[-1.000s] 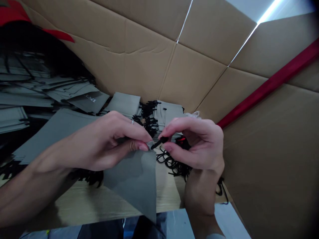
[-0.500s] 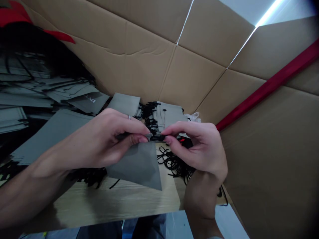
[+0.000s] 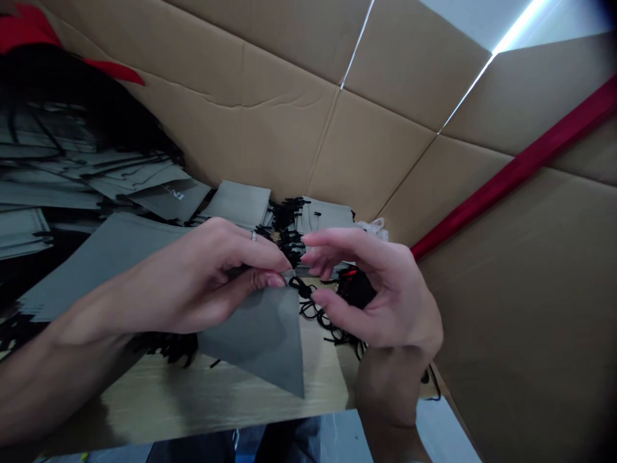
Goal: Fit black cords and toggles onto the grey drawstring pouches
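My left hand (image 3: 216, 276) pinches the top edge of a flat grey pouch (image 3: 260, 337) between thumb and forefinger, with a ring on one finger. The pouch hangs tilted, one corner pointing down over the table. A short knotted black cord (image 3: 302, 287) sticks out from its upper corner, just past my left fingertips. Close by on the right, my right hand (image 3: 371, 283) has its thumb and fingers spread apart, and nothing shows between them. Its thumb tip lies beside the cord's knot; whether they touch I cannot tell.
Loose black cords (image 3: 340, 325) lie on the wooden table (image 3: 231, 392) below my right hand. Stacked grey pouches (image 3: 241, 202) stand at the back, and a larger pile (image 3: 48, 173) fills the left. Cardboard walls (image 3: 289, 128) rise behind and right, with a dark red strip (image 3: 520, 170).
My right hand has let go of the black cord and its fingers have spread. The cord's knot has sagged, and the pouch's lower corner has dropped slightly.
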Available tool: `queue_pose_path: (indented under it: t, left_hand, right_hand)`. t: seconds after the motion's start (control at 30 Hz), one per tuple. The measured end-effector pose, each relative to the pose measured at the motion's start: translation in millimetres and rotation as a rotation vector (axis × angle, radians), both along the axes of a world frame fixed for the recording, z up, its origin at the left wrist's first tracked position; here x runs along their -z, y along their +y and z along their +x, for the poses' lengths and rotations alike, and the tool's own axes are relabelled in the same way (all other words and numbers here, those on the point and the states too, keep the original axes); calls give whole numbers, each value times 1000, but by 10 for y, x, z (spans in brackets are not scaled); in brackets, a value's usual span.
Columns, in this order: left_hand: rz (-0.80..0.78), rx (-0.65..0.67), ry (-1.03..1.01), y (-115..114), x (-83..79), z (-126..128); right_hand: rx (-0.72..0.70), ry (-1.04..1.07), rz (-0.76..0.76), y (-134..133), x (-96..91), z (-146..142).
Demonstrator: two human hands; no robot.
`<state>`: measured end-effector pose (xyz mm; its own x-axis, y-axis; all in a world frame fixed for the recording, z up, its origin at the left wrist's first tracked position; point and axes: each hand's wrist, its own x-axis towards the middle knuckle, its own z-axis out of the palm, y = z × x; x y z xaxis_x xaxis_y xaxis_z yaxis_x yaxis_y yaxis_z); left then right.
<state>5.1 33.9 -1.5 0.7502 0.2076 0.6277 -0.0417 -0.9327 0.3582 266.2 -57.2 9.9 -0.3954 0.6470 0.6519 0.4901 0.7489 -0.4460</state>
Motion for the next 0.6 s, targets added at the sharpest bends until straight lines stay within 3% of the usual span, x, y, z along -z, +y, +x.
queue_pose_path:
  t: [0.2, 0.4, 0.6]
  left_hand:
    - [10, -16, -33, -3, 4, 21]
    - [-36, 21, 15, -30, -3, 40]
    - [-96, 218, -43, -65, 34, 63]
  right_hand:
    - [-57, -85, 55, 41, -11, -16]
    - [11, 96, 46, 50, 31, -42]
    - [-198, 313, 8, 223, 174, -58]
